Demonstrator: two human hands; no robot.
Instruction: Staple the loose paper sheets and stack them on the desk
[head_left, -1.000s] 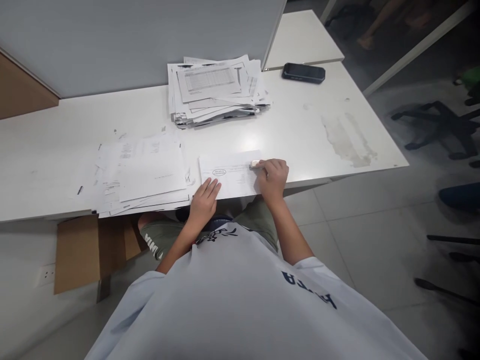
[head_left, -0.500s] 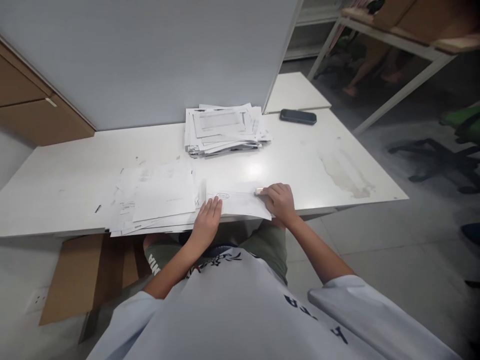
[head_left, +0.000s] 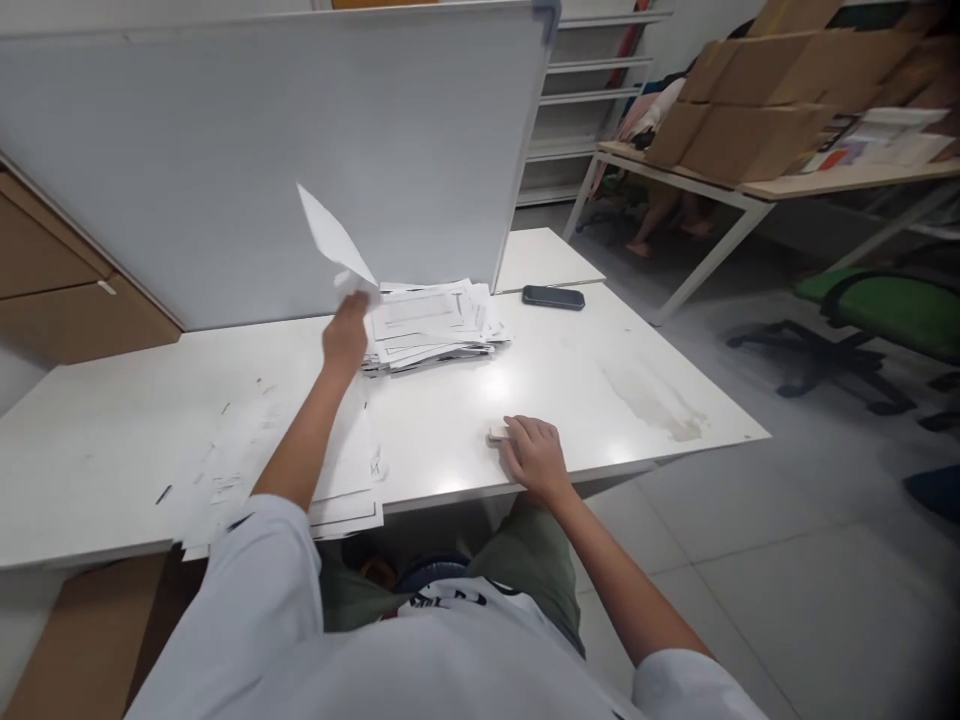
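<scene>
My left hand (head_left: 346, 335) is stretched out over the white desk (head_left: 600, 400) and grips a sheet of paper (head_left: 332, 240) that stands up in the air, right beside the far stack of papers (head_left: 431, 322). My right hand (head_left: 534, 455) rests near the desk's front edge with its fingers curled on a small white eraser (head_left: 498, 432). A spread of loose printed sheets (head_left: 300, 470) lies on the desk under my left forearm.
A dark phone (head_left: 553, 297) lies at the back right of the desk. A grey partition panel (head_left: 262, 150) stands behind the desk. To the right are a green office chair (head_left: 877, 310) and a table bearing cardboard boxes (head_left: 750, 110). Someone's bare legs (head_left: 664, 220) show under that table.
My left hand has lifted the sheet off the desk's front edge and carried it up toward the far stack. My right hand stays put with the eraser. The view has tilted upward.
</scene>
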